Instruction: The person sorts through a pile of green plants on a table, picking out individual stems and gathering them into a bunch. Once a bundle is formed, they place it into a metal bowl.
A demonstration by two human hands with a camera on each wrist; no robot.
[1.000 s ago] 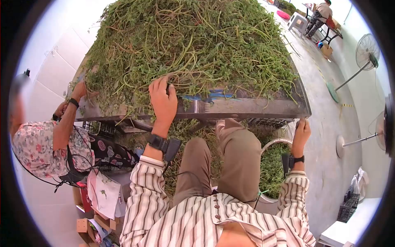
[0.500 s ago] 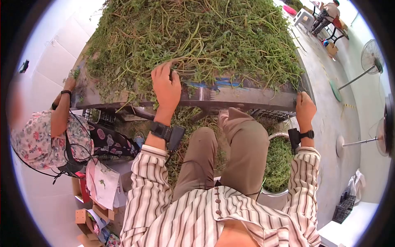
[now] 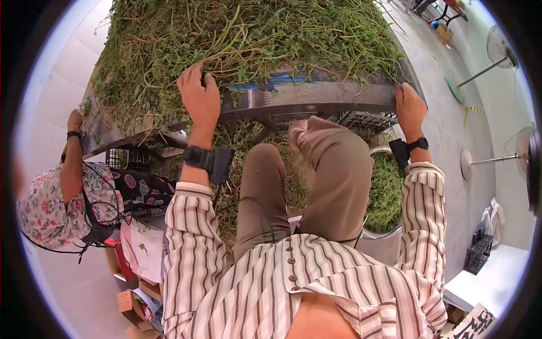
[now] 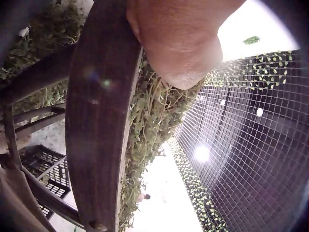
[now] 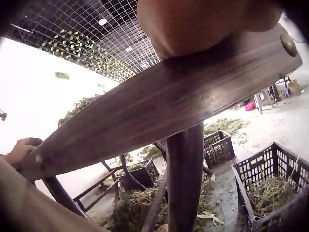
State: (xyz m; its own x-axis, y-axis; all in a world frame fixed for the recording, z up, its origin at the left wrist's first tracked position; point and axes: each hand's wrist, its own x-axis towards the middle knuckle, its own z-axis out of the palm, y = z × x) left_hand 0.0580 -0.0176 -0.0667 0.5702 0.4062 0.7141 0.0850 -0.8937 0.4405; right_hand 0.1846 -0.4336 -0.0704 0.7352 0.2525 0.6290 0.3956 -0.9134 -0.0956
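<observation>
My left hand (image 3: 200, 100) rests over the near edge of the dark wooden table (image 3: 322, 96). Its bent fingers are at the front of a broad heap of leafy green stems (image 3: 248, 39), with a gap between thumb and forefinger. The heel of the left hand (image 4: 181, 43) lies close over the table's rim in the left wrist view. My right hand (image 3: 411, 107) rests on the table's right front corner, beside the heap, with fingers bent. In the right wrist view the right hand (image 5: 207, 24) covers its own fingertips; I cannot tell whether they hold anything.
A person in a floral top (image 3: 62, 189) sits at the left. A round tub of greens (image 3: 384, 192) stands by my right knee. Black crates (image 5: 219, 147) and loose stems are under and around the table. Standing fans (image 3: 466, 164) are on the right.
My right hand has moved up from below the table corner onto its edge. The left hand stays at the heap's front. The head view has tilted lower.
</observation>
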